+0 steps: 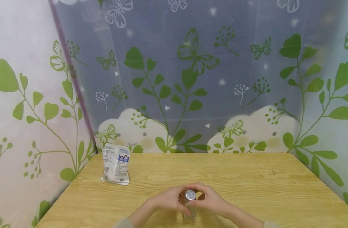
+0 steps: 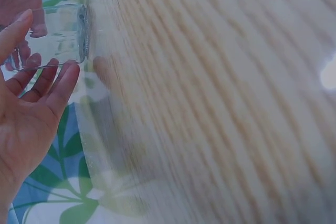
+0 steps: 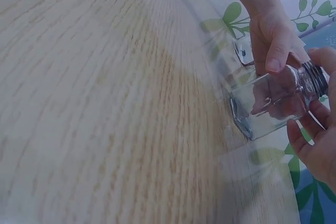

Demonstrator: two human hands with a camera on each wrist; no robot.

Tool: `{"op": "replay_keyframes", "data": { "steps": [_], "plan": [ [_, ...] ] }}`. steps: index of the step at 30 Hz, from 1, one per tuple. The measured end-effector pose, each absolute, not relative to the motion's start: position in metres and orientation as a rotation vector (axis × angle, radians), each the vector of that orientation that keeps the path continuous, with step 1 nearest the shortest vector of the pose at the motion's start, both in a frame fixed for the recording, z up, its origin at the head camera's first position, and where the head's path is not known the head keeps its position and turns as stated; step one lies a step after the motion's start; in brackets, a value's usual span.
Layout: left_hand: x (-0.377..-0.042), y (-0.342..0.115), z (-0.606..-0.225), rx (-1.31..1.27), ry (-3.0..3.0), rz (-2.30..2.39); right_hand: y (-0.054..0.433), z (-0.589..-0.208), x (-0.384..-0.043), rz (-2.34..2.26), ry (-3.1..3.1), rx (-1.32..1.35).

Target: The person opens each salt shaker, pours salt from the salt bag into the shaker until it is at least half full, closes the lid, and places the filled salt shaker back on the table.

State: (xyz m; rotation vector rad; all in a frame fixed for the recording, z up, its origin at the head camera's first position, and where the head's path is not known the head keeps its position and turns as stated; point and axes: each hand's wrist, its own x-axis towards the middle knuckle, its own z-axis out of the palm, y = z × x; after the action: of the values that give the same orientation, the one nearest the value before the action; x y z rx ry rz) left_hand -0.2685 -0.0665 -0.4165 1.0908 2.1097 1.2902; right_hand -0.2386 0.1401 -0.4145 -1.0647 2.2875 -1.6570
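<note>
A clear, square-sided glass shaker (image 3: 273,103) stands upright on the table, near its front edge. Its silver cap (image 1: 190,194) has small holes in the top, and the glass looks empty. My left hand (image 1: 171,199) holds the glass body from the left, with the thumb across the near side. From the right, my right hand (image 1: 212,200) grips the shaker near the cap, its thumb and fingers curled around the upper part. In the left wrist view the left fingers (image 2: 63,85) lie along the glass. Part of the right hand is cut off in the right wrist view.
A white printed packet (image 1: 116,164) stands at the back left of the wood-grain table (image 1: 233,174). Curtains (image 1: 168,79) with leaves and butterflies hang behind the table and along both sides.
</note>
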Motion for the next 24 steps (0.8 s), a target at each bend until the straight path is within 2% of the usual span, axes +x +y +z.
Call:
{"op": "replay_keyframes", "data": {
  "steps": [7,17,24],
  "plan": [
    [-0.2663,-0.0672,-0.4165,1.041,2.110,1.316,0.1359,-0.4160,-0.2354,-1.665,2.383,-0.967],
    [-0.2666,-0.0660,-0.4151,1.062,2.096,1.319,0.1398,-0.4162,-0.2378,-1.657,2.299,-1.059],
    [-0.2675,-0.0662,-0.4166,1.087,2.086,1.319,0.1367,-0.4115,-0.2339,-1.646,2.348,-0.943]
  ]
}}
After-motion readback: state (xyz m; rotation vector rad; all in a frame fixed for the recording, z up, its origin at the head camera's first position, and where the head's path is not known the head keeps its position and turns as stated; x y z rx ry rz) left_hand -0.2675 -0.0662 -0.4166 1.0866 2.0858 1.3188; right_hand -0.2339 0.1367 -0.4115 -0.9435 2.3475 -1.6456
